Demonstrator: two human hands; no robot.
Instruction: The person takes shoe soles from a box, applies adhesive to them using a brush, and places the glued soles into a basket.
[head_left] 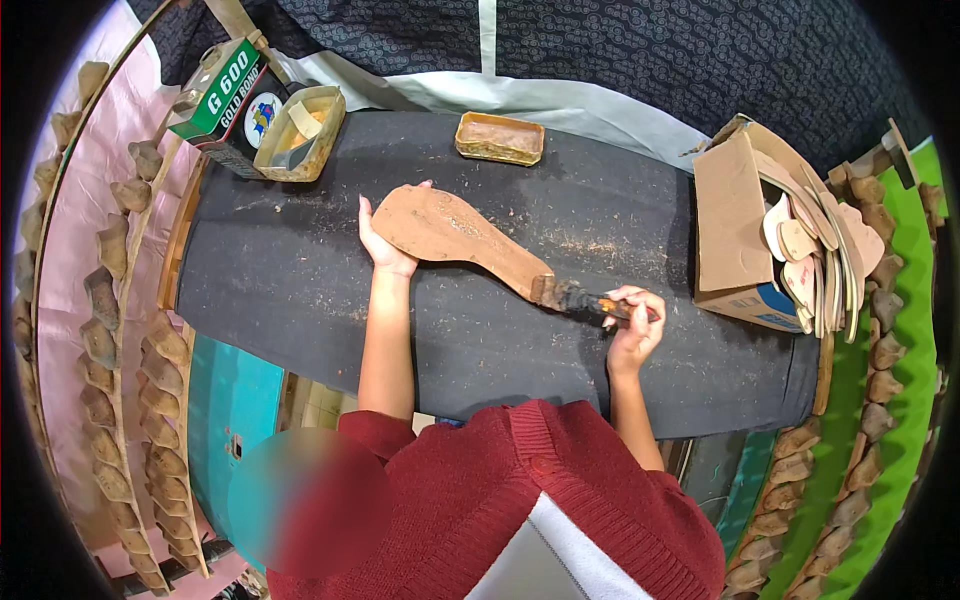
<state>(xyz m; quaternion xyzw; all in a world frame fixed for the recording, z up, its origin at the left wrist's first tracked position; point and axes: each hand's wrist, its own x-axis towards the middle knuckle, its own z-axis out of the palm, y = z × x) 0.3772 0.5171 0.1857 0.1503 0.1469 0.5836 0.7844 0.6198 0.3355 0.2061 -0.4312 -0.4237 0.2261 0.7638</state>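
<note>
My left hand [388, 248] holds a brown shoe sole [455, 236] by its wide forefoot end, with the fingers passing beneath it. The sole lies slantwise above the dark table, its narrow end pointing right toward my other hand. A shiny wet-looking patch shows near the wide end. My right hand [632, 330] is closed round the handle of a brush [580, 297], whose dark, crusted head touches the narrow end of the sole. Part of the brush handle is hidden by my fingers.
A cardboard box [730, 215] stuffed with soles stands at the right. Far left are a green and black metal can [228, 110] and a yellowish tub [318, 150]. A shallow tray [500, 153] sits at the back. Racks of shoe lasts [100, 325] flank both sides.
</note>
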